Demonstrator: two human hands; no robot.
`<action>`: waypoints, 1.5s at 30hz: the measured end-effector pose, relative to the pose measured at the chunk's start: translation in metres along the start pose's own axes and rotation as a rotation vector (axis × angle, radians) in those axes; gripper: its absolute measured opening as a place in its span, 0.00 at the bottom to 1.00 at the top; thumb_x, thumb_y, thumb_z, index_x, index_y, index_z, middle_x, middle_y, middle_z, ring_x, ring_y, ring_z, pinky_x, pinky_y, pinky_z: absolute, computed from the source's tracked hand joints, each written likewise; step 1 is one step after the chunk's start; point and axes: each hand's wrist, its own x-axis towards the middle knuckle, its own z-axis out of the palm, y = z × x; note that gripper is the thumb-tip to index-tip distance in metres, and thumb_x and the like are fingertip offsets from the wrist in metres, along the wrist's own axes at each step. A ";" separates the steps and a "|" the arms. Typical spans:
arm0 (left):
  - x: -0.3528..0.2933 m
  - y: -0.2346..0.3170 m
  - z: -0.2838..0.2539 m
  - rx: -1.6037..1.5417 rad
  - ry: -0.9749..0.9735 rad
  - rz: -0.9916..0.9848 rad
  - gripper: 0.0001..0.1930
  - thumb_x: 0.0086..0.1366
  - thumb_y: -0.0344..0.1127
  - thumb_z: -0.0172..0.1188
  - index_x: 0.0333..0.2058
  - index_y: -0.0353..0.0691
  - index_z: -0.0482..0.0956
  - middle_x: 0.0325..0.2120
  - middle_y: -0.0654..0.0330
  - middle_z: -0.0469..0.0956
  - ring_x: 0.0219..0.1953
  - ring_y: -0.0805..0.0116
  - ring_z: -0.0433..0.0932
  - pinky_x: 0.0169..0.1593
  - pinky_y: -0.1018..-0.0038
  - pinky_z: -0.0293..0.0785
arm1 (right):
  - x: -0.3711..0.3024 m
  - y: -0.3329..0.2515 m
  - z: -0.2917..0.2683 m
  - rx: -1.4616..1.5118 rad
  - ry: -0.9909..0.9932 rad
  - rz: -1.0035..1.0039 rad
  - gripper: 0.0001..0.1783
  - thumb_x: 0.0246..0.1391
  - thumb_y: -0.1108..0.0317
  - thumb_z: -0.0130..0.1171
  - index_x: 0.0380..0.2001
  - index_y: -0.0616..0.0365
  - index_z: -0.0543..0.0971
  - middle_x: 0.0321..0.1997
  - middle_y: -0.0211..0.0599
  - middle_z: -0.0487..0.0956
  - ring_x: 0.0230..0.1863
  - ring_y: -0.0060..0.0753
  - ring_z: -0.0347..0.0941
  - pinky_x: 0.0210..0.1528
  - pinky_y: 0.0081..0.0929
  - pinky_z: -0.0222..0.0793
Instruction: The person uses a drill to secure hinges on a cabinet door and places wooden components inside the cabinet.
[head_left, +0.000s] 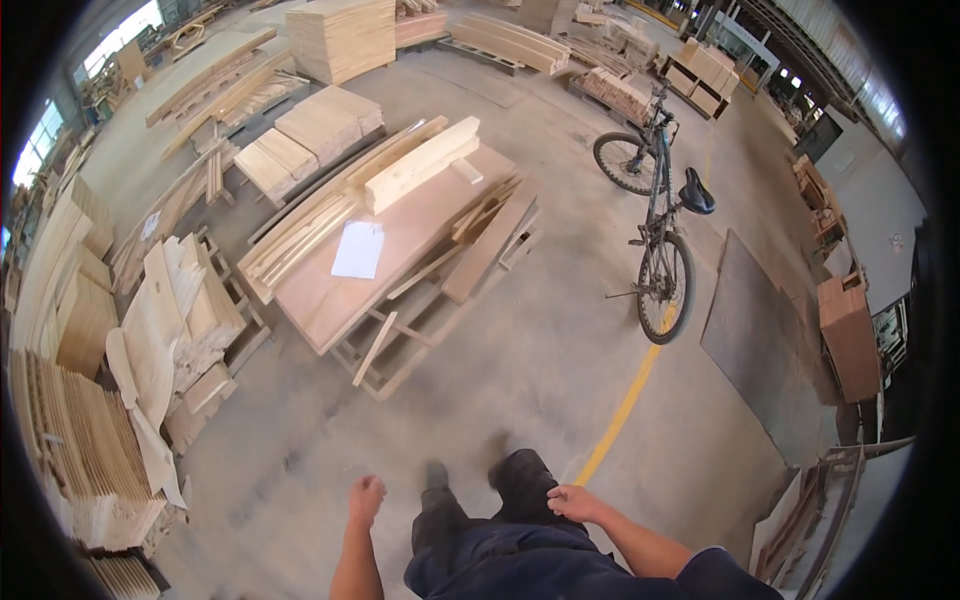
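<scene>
Broadly, a timber workshop with a grey concrete floor, read as a clock face centred on the view. At 10 o'clock a reddish-brown panel tops a low stack and bears a pale beam and a white paper; a slender wooden strip juts from the stack's near side, toward the left hand yet well apart from it. A bicycle stands at 2; a yellow line runs at 4; a dark flat sheet lies just past 3; stacked boards fill 8. The left hand, at 7, is loosely curled, nothing visible in it; the right hand, at 5, overlaps the dark trousers. Whether it touches the cloth, or whether either hand is clenched or released, cannot be told. Black fisheye borders crop the boards at 8 and the dark objects at 3; the shoes are blurred, and any marks on the paper are indistinct.
</scene>
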 end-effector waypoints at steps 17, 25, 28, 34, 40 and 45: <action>0.252 0.268 0.309 0.821 -0.040 0.051 0.49 0.52 0.49 0.75 0.67 0.30 0.62 0.65 0.32 0.64 0.70 0.35 0.58 0.71 0.50 0.58 | 0.316 -0.134 -0.321 -0.247 0.040 0.130 0.37 0.58 0.49 0.61 0.64 0.62 0.71 0.61 0.55 0.77 0.64 0.56 0.70 0.66 0.47 0.68; 0.489 0.407 0.533 1.038 -0.040 0.396 0.61 0.48 0.47 0.79 0.73 0.35 0.48 0.70 0.32 0.52 0.72 0.34 0.52 0.73 0.47 0.51 | 0.509 -0.130 -0.305 0.107 0.043 0.240 0.34 0.61 0.51 0.60 0.65 0.60 0.71 0.66 0.54 0.74 0.68 0.57 0.68 0.70 0.45 0.65; 0.570 0.414 0.585 1.110 0.000 0.328 0.64 0.47 0.48 0.80 0.74 0.35 0.44 0.71 0.36 0.52 0.73 0.37 0.51 0.73 0.49 0.50 | 0.609 -0.128 -0.302 0.256 0.084 0.126 0.37 0.58 0.49 0.64 0.63 0.62 0.71 0.61 0.57 0.77 0.63 0.52 0.75 0.63 0.41 0.71; 0.670 0.415 0.589 0.798 -0.360 0.066 0.38 0.57 0.47 0.74 0.60 0.28 0.72 0.49 0.49 0.83 0.49 0.60 0.83 0.53 0.66 0.78 | 0.766 -0.179 -0.319 0.676 0.125 0.017 0.58 0.51 0.43 0.69 0.72 0.71 0.55 0.68 0.66 0.69 0.70 0.58 0.66 0.72 0.40 0.62; 0.727 0.390 0.529 0.493 -0.586 -0.127 0.33 0.65 0.47 0.70 0.61 0.31 0.72 0.52 0.58 0.81 0.53 0.66 0.79 0.56 0.68 0.76 | 0.786 -0.271 -0.301 0.928 0.094 0.113 0.63 0.52 0.44 0.67 0.74 0.74 0.45 0.68 0.71 0.66 0.70 0.62 0.66 0.71 0.43 0.63; 0.777 0.414 0.465 0.174 -0.759 -0.410 0.35 0.70 0.57 0.61 0.64 0.36 0.69 0.59 0.58 0.77 0.60 0.62 0.75 0.65 0.61 0.72 | 0.772 -0.325 -0.306 0.803 0.061 -0.054 0.58 0.57 0.46 0.63 0.75 0.73 0.46 0.67 0.68 0.67 0.68 0.64 0.67 0.69 0.48 0.65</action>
